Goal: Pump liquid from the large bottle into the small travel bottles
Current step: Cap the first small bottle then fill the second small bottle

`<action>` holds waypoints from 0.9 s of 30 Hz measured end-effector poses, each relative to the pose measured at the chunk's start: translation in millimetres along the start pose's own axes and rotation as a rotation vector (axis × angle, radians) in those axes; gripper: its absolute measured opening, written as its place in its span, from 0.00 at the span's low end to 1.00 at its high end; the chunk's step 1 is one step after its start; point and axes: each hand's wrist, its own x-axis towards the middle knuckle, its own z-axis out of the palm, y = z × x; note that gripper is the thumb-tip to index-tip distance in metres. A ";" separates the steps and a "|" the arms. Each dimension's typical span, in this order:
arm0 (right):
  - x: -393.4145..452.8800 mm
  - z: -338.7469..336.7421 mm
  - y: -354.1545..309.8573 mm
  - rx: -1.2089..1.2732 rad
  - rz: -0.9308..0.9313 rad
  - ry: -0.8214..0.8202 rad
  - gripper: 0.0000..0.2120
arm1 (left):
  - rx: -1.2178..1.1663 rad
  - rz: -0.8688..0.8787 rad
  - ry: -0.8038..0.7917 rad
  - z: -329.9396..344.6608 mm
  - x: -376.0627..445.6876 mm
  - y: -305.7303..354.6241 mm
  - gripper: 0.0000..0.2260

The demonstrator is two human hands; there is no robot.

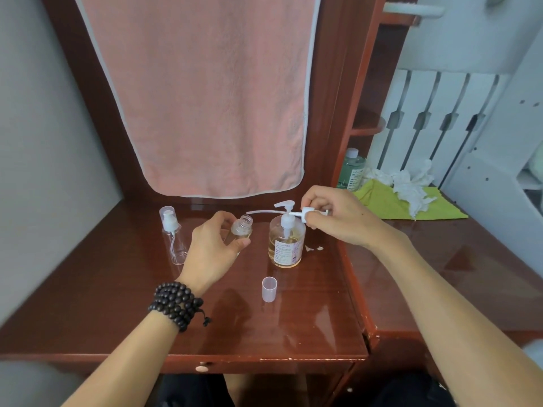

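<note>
Desk (pixel 147 304): left hand (pixel 211 248) holds travel bottle (pixel 242 229).

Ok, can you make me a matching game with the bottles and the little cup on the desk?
Things:
1. open small bottle
2. large pump bottle
3. small clear cap
4. capped travel bottle

Places:
A. standing alone nearest the front edge
B. far left, untouched
C. held in the left hand
D. in the middle, holding yellowish liquid

Pairs: 1-C, 2-D, 3-A, 4-B
</note>
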 end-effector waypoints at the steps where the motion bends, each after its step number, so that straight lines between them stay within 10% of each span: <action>1: -0.5 -1.3 -0.6 0.001 -0.001 0.009 0.04 | -0.001 0.002 0.000 0.6 0.5 -0.1 0.14; 27: 33.4 8.9 -16.2 -0.381 -0.164 -0.221 0.10 | 0.012 0.155 -0.086 17.7 -4.9 25.7 0.14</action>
